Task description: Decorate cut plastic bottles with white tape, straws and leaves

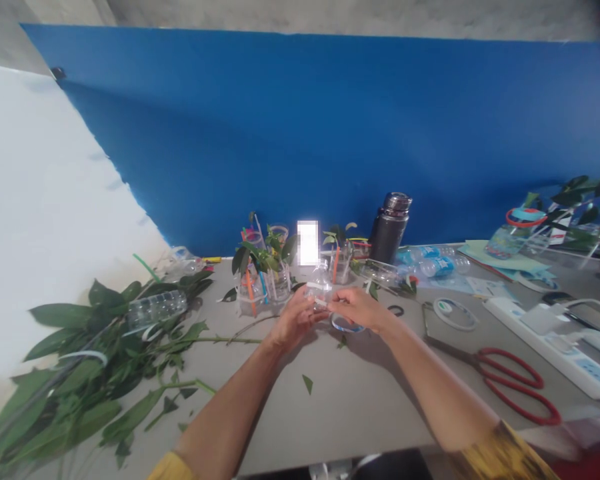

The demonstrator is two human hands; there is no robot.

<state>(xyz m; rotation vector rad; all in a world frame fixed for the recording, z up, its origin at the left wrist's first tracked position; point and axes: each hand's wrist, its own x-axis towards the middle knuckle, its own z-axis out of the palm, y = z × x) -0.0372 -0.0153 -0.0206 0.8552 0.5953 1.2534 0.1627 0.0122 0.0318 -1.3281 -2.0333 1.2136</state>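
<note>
My left hand (296, 320) is closed around the lower left side of a clear plastic bottle (321, 275) with white strips across it. From the right, the fingers of my right hand (363, 308) press on the same bottle low down. A roll of tape (347, 325) lies just below my right fingers. Behind the left hand stand cut clear cups holding leafy sprigs (265, 257) and coloured straws (251, 291). Another such cup (343, 259) stands behind the bottle. Part of the bottle's base is hidden by my fingers.
Leafy branches (80, 387) and an empty bottle (157, 309) cover the left. At the back is a dark thermos (390, 228). On the right lie red-handled scissors (510, 377), a white tape roll (455, 313), a power strip (545, 347) and labelled water bottles (445, 265).
</note>
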